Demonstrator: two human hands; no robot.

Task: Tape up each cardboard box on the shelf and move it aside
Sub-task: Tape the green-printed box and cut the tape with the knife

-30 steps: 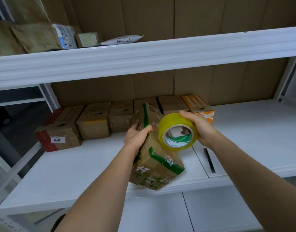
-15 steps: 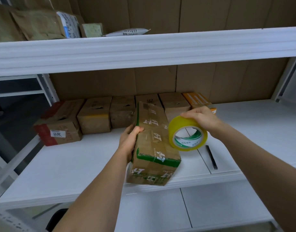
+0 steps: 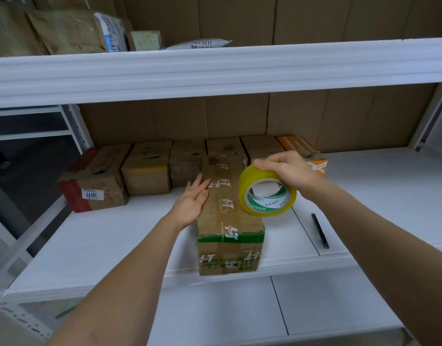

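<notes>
1. Since the earlier frames the long cardboard box point(image 3: 228, 218) has gone from tilted up in the left hand to lying flat on the white shelf point(image 3: 110, 236), its near end reaching the shelf's front edge at lower centre of the frame.
2. The left hand point(image 3: 193, 201) now lies with straight fingers flat against the box's left side, no longer curled round it.
3. The right hand point(image 3: 283, 171) grips the yellow tape roll point(image 3: 267, 193) from above, fingers curled over its top rim; the roll stands on edge at the box's right top edge, just right of frame centre.
4. The box carries green printed bands and clear tape along its top.
5. Behind it, across the middle of the frame, a row of smaller cardboard boxes point(image 3: 146, 168) stands against the cardboard back wall, with a red-sided box point(image 3: 95, 181) at the left end and an orange box point(image 3: 303, 151) at the right end, partly behind the right hand.
6. A black pen-like object point(image 3: 320, 231) lies on the shelf at right of the box, well apart from it.
7. On the upper shelf point(image 3: 215, 68), upper left of the frame, sit brown padded parcels point(image 3: 65, 31) and a white mailer point(image 3: 198, 44).
</notes>
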